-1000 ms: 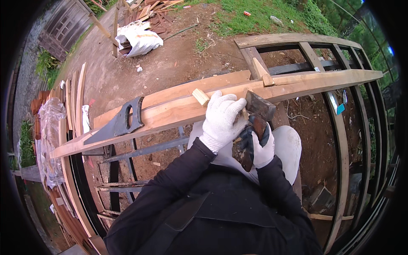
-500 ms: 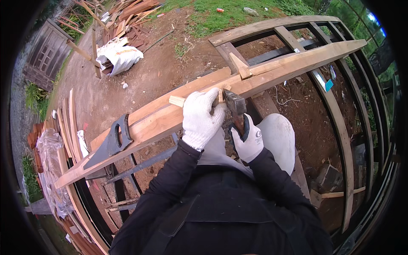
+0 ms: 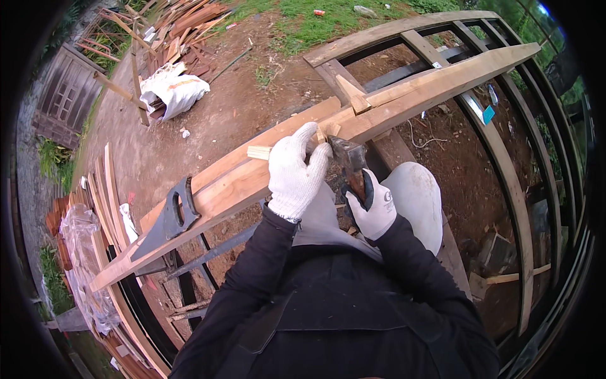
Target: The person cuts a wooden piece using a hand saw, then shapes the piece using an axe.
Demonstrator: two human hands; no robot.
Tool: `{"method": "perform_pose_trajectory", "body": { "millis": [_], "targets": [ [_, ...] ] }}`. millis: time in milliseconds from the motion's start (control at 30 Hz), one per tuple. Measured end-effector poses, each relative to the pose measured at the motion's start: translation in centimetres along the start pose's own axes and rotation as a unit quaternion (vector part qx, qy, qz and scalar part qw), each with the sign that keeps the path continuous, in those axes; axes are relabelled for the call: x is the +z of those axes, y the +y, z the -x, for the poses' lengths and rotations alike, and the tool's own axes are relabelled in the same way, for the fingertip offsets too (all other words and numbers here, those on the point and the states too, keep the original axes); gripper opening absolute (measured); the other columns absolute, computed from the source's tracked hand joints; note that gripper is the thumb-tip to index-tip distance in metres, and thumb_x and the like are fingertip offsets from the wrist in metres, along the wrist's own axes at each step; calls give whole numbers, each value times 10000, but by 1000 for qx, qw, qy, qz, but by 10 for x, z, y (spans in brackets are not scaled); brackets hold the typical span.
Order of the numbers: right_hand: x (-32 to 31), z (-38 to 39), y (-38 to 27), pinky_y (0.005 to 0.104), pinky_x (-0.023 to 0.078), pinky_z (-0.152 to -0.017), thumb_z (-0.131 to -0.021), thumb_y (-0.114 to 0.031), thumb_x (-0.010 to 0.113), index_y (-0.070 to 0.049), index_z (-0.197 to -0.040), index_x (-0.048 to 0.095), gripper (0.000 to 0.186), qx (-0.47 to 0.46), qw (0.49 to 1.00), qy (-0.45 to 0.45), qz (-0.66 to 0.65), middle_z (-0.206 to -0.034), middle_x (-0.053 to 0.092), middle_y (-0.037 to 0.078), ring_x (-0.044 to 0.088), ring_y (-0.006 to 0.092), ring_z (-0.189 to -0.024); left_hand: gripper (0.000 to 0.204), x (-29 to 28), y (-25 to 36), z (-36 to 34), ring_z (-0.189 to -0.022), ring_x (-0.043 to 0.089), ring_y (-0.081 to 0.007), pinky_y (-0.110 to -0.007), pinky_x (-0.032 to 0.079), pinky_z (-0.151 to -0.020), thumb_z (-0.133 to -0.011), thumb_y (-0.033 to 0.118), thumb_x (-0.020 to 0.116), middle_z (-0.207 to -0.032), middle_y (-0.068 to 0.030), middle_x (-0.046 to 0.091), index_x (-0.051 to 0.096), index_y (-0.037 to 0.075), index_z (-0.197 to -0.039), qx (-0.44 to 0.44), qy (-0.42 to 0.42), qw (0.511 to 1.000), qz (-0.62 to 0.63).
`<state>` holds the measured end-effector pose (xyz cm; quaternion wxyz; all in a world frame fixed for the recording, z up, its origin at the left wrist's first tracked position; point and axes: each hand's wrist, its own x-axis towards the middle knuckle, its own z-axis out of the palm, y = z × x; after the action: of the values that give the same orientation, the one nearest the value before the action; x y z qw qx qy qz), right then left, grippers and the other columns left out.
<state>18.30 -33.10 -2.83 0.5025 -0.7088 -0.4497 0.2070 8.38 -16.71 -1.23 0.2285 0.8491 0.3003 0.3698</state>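
Observation:
My left hand point(image 3: 294, 169), in a white knit glove, is closed around a short wooden stick point(image 3: 258, 152) just above a long timber beam point(image 3: 230, 189). One end of the stick shows left of the glove, and the other, with a pale split piece point(image 3: 331, 129), shows by my fingertips. My right hand point(image 3: 374, 207), in a white glove with dark finger pads, grips the brown handle of a hatchet point(image 3: 348, 153). Its dark metal head is against or very close to the stick's right end; actual contact is hard to make out.
A handsaw point(image 3: 165, 218) lies on the beam to the left. Further right, a wooden wedge point(image 3: 353, 95) rests on it. The beam crosses a slatted frame point(image 3: 499, 145) over bare soil. Stacked boards point(image 3: 104, 189), a white sack point(image 3: 173, 91) and scrap wood point(image 3: 189, 31) lie beyond.
The hatchet head has shifted slightly down, and a pale split piece now shows at the stick's right end. My left hand has moved slightly left; the whole view has tilted a little.

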Motion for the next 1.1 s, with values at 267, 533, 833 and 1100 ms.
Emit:
{"method": "perform_pose_trajectory", "body": {
  "millis": [267, 533, 833, 1100],
  "targets": [
    [-16, -12, -25, 435, 542, -744, -914, -103, 664, 33, -1293, 521, 427, 62, 997, -32, -29, -902, 682, 224, 693, 400, -832, 362, -5, 8, -21, -763, 667, -297, -403, 523, -757, -890, 195, 701, -831, -148, 699, 683, 8, -1199, -98, -80, 991, 47],
    [-20, -14, -28, 321, 507, -541, -971, -95, 622, 1, -1206, 533, 269, 95, 988, -50, -107, -738, 649, 61, 619, 134, -571, 306, -2, -4, -25, -843, 677, -125, -273, 544, -785, -972, 124, 607, -965, -99, 730, 660, -34, -1229, -123, -95, 973, 168],
    [-13, -9, -25, 422, 560, -720, -931, -94, 638, 32, -1317, 499, 429, 4, 999, -33, 15, -917, 699, 198, 712, 366, -784, 197, -6, -10, -23, -824, 695, -257, -357, 535, -783, -925, 141, 669, -892, -147, 735, 706, -25, -1027, -88, -29, 988, 125],
    [1, -6, -27, 454, 553, -814, -896, -67, 649, 43, -1384, 443, 541, -6, 1000, 4, -18, -1039, 662, 270, 681, 461, -945, 210, 1, -14, -21, -807, 675, -194, -318, 536, -762, -968, 141, 633, -925, -151, 718, 697, -37, -1059, -50, -5, 998, 36]
  ]
}}
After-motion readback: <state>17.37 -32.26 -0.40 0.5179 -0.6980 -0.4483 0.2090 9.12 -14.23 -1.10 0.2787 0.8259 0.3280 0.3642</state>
